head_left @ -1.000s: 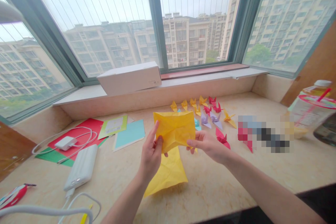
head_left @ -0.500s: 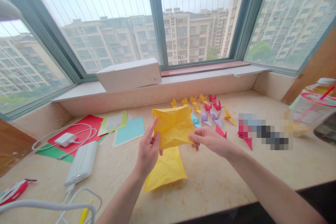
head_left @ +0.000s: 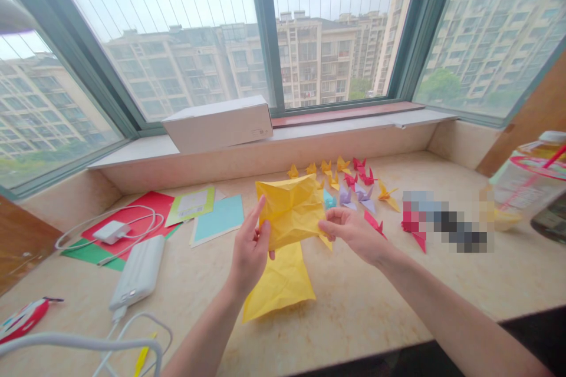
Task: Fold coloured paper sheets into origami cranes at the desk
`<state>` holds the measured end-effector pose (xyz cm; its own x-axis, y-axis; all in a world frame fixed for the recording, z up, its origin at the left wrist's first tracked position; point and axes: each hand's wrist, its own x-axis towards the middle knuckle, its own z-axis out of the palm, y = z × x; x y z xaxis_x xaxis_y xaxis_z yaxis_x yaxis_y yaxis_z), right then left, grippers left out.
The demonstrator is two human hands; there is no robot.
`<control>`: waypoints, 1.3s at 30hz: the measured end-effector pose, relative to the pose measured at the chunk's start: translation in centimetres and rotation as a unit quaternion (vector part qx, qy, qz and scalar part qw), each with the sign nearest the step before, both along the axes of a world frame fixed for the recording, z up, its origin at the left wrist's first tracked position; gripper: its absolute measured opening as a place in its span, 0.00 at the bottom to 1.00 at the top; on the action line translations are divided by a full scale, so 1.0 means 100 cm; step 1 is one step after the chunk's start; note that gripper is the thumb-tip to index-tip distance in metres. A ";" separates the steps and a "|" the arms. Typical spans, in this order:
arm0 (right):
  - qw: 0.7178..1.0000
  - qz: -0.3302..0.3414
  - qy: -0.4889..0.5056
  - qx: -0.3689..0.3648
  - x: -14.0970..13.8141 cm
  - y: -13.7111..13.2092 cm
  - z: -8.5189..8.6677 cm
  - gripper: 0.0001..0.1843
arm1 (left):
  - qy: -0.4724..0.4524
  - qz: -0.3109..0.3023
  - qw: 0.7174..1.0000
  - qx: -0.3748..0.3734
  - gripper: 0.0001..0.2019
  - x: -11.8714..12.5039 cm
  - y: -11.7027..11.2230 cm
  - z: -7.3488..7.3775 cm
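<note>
A creased sheet of yellow paper [head_left: 289, 212] is held up above the tabletop between my two hands. My left hand [head_left: 253, 235] pinches its left edge, thumb in front. At the lower right corner, my right hand [head_left: 349, 230] grips the sheet between thumb and fingers. A second creased yellow sheet [head_left: 283, 285] lies on the table below, partly covered by the raised one. Folded paper cranes stand behind and to the right: several orange ones [head_left: 342, 165], red ones [head_left: 367, 177], purple ones [head_left: 363, 195] and a blue one [head_left: 329, 200].
To the left are coloured papers [head_left: 219, 221], a white charger [head_left: 112, 232] with its cable, a white power bank [head_left: 139, 274] and a red-and-white tool [head_left: 26, 318]. A white box [head_left: 221, 126] rests on the sill. A plastic cup [head_left: 526, 188] stands at the right.
The lower right part of the raised sheet has shifted, and a yellow-orange point now shows below my right hand. Both hands keep their hold in nearly the same place.
</note>
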<state>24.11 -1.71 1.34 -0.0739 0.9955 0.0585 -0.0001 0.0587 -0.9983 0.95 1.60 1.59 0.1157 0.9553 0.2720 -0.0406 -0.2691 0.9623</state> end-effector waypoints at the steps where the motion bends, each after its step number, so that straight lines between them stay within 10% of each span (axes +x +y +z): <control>1: 1.000 -0.021 -0.001 0.005 -0.001 0.000 0.000 0.18 | 0.002 0.001 1.000 -0.001 0.30 0.000 -0.001 0.001; 10: 0.977 -0.192 -0.005 0.087 -0.011 0.003 -0.017 0.20 | -0.011 0.023 0.999 0.025 0.30 0.005 -0.006 -0.004; 21: 0.992 -0.094 0.029 0.074 -0.012 0.008 -0.022 0.31 | 0.000 0.018 1.000 0.020 0.32 0.007 -0.015 0.001; 29: 0.998 0.001 -0.049 0.050 -0.045 -0.029 -0.019 0.32 | 0.119 0.034 0.992 -0.029 0.32 -0.043 -0.053 -0.009; 32: 0.998 0.012 -0.050 0.029 -0.067 -0.046 -0.030 0.35 | 0.307 0.066 0.947 0.062 0.27 -0.065 -0.060 -0.016; 36: 0.994 0.025 -0.102 0.002 -0.084 -0.055 -0.045 0.41 | 0.545 0.134 0.809 0.175 0.22 -0.070 -0.069 -0.018; 39: 0.980 0.023 -0.195 0.022 -0.085 -0.057 -0.049 0.42 | 0.601 0.071 0.762 0.232 0.18 -0.055 -0.071 -0.023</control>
<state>15.60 -7.40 -3.61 -0.1443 0.9877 0.0606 0.3780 0.1116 -0.9190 -4.55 -5.54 -0.75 0.4521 0.8146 0.3634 0.8554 -0.5114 0.0820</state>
